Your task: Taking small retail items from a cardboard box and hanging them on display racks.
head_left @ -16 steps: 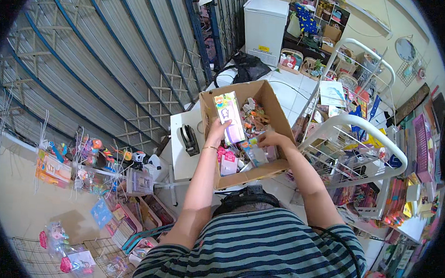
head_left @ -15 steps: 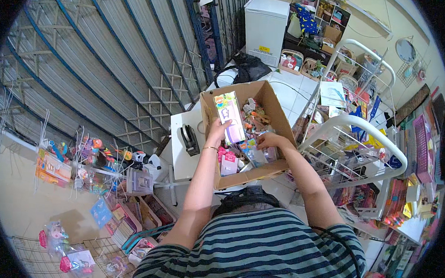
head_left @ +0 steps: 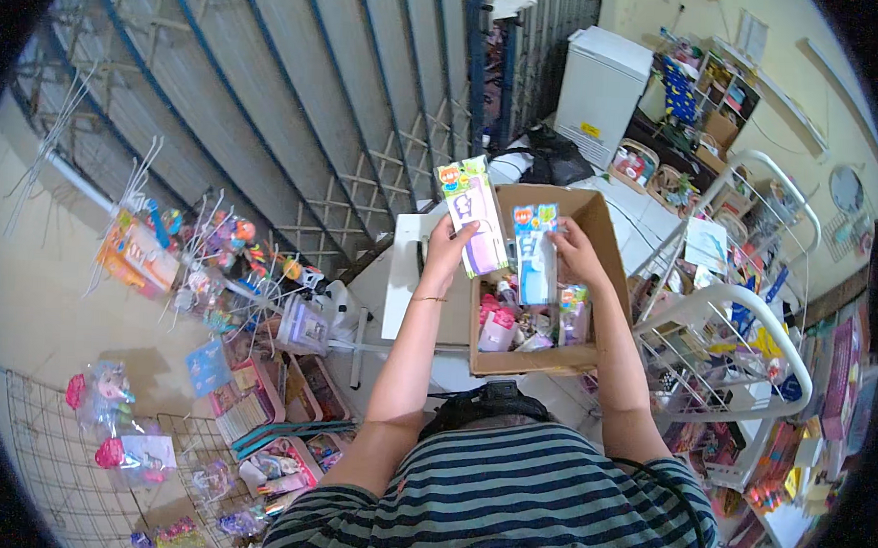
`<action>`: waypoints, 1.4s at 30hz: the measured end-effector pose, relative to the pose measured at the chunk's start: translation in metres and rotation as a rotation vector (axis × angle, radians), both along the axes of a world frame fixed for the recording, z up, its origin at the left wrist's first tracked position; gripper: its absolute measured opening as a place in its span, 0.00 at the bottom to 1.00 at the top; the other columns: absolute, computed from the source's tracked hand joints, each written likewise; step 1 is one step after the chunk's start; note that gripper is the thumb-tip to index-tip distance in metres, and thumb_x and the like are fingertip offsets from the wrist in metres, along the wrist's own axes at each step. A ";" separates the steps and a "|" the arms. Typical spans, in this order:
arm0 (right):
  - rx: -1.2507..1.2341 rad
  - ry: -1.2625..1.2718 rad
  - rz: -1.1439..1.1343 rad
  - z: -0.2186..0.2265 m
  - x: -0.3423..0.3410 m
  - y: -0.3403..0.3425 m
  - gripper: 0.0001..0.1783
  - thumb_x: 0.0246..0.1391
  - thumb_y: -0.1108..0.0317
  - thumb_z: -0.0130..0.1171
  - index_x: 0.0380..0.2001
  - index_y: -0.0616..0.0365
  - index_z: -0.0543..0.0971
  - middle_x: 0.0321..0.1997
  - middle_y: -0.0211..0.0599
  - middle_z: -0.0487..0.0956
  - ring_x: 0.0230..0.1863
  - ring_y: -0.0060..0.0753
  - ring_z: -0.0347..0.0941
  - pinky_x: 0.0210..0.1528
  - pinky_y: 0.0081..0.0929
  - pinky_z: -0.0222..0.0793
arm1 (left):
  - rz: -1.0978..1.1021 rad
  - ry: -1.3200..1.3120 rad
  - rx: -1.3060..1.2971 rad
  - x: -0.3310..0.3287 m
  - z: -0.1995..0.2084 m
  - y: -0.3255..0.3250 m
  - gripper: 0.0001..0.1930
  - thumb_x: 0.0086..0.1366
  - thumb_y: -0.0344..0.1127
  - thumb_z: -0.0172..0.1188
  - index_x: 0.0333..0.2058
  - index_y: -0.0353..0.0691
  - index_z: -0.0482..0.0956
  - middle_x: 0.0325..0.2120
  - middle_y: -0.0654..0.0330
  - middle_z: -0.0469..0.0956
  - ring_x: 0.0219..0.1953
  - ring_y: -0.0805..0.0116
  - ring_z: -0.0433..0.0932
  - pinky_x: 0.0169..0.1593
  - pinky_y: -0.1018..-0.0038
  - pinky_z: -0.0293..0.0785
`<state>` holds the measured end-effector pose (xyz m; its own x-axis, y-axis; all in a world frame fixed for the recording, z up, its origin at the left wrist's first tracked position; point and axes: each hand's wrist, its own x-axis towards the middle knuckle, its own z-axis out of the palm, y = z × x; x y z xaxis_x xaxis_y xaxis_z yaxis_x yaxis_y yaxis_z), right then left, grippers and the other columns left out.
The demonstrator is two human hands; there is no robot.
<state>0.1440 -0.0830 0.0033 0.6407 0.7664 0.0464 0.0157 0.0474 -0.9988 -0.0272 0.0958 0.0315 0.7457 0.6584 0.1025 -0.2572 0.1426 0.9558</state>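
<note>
My left hand (head_left: pixel 452 243) is closed on a flat purple-and-white package (head_left: pixel 477 227) with a colourful printed top, held tilted over the left rim of a cardboard box. My right hand (head_left: pixel 577 251) pinches the side of a similar blue package (head_left: pixel 533 263), clear-fronted, raised above the box's middle. What each package contains is too small to make out. Below them the open cardboard box (head_left: pixel 612 233) holds several small wrapped goods, among them a pink item (head_left: pixel 497 321) and another purple package (head_left: pixel 573 319).
A white table (head_left: pixel 403 307) lies left of the box. To the right stands a white metal rack (head_left: pixel 726 311) full of goods. Toys hang on wire hooks (head_left: pixel 229 255) at the left, above pink bins (head_left: pixel 258 389). Behind are a folding gate (head_left: pixel 368 95) and a white freezer (head_left: pixel 604 90).
My right hand has come up out of the box with the blue package. My left hand still holds the purple package. The whole view has swung left.
</note>
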 end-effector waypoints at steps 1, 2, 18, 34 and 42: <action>0.007 -0.058 -0.048 0.013 -0.010 0.012 0.10 0.55 0.67 0.51 0.40 0.55 0.67 0.30 0.27 0.73 0.28 0.14 0.66 0.29 0.14 0.61 | 0.008 -0.006 -0.018 -0.011 0.007 0.005 0.14 0.58 0.30 0.56 0.43 0.33 0.69 0.36 0.60 0.75 0.37 0.76 0.73 0.41 0.79 0.70; 0.013 -0.060 -0.022 0.027 -0.020 0.027 0.10 0.55 0.67 0.51 0.40 0.55 0.67 0.30 0.27 0.73 0.28 0.14 0.66 0.29 0.14 0.61 | 0.034 -0.008 -0.013 -0.023 0.015 0.012 0.14 0.58 0.30 0.56 0.43 0.33 0.69 0.36 0.60 0.75 0.37 0.76 0.73 0.41 0.79 0.70; 0.408 0.207 0.231 0.116 -0.213 0.262 0.10 0.56 0.65 0.49 0.41 0.55 0.68 0.31 0.28 0.74 0.31 0.16 0.68 0.32 0.16 0.63 | 0.625 -0.107 0.227 -0.246 0.092 0.137 0.12 0.58 0.32 0.56 0.40 0.33 0.72 0.34 0.63 0.75 0.34 0.79 0.72 0.38 0.82 0.67; 0.496 0.403 0.804 0.194 -0.394 0.379 0.13 0.54 0.68 0.53 0.41 0.57 0.65 0.27 0.37 0.77 0.27 0.17 0.72 0.24 0.15 0.65 | 1.144 -0.225 0.305 -0.387 0.128 0.167 0.10 0.58 0.33 0.57 0.37 0.34 0.74 0.31 0.64 0.75 0.31 0.79 0.71 0.36 0.81 0.68; 0.429 0.253 0.889 0.199 -0.425 0.410 0.15 0.52 0.66 0.55 0.42 0.58 0.66 0.24 0.34 0.77 0.22 0.14 0.69 0.19 0.13 0.60 | 1.346 -0.138 0.325 -0.413 0.145 0.157 0.11 0.58 0.33 0.57 0.38 0.34 0.74 0.32 0.62 0.76 0.32 0.79 0.72 0.36 0.81 0.68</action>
